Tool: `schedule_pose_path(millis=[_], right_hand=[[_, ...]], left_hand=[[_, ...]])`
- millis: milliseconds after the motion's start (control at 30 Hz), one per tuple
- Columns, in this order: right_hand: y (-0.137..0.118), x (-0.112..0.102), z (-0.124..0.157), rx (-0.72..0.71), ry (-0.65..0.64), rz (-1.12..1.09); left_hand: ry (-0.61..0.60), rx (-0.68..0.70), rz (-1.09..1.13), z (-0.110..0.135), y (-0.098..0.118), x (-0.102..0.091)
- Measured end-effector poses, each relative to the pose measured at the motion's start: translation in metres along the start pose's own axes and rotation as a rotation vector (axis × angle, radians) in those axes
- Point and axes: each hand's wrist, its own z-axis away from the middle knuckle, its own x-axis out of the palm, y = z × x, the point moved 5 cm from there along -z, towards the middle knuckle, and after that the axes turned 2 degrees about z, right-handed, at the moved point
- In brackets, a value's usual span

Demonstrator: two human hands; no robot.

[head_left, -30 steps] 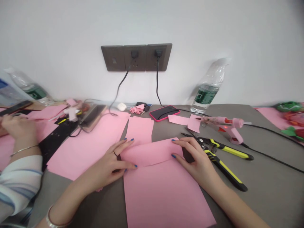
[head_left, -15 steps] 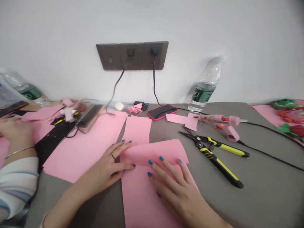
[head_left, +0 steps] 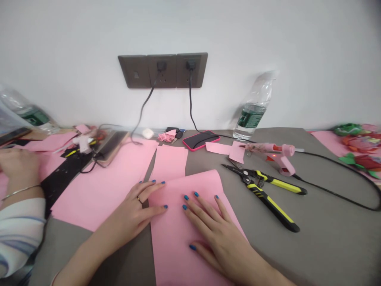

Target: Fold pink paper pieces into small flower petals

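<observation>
Pink paper [head_left: 169,246] lies folded flat, its flap no longer lifted. Left hand [head_left: 131,212] and right hand [head_left: 216,234] rest open on it, gripping nothing

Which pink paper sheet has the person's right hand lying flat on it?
The sheet nearest the person, under the right hand; the other sheets lie farther up the table or to the left, not under that hand.

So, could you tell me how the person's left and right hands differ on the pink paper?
The left hand wears a ring, while the right hand shows none. The left hand reaches the pink paper only with its fingers, at the sheet's left edge; the right hand lies mostly over it. Both have blue nail polish.
</observation>
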Motion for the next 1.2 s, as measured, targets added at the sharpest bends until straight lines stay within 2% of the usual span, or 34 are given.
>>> schedule_pose_path(millis=[167,333,433,600,767,1033,1200], right_hand=[[0.000,0.002,-0.001,0.007,-0.015,-0.007],[0.000,0.003,-0.002,0.013,-0.018,-0.019],[0.001,0.003,-0.002,0.023,-0.009,-0.036],[0.001,0.002,-0.001,0.031,0.018,-0.058],[0.001,0.004,0.001,0.026,0.016,-0.054],[0.001,0.005,0.000,0.008,-0.021,-0.028],[0.000,0.004,0.000,0.006,-0.012,-0.038]], left_hand=[[0.014,-0.042,-0.069,-0.001,0.011,0.002],[0.124,-0.051,-0.102,-0.004,0.028,0.006],[0.152,-0.023,-0.097,-0.005,0.037,0.009],[0.150,0.025,-0.142,0.000,0.049,0.017],[0.168,-0.031,-0.219,0.007,0.058,0.023],[0.075,-0.059,-0.386,0.011,0.076,0.035],[0.084,-0.111,-0.419,0.014,0.079,0.042]])
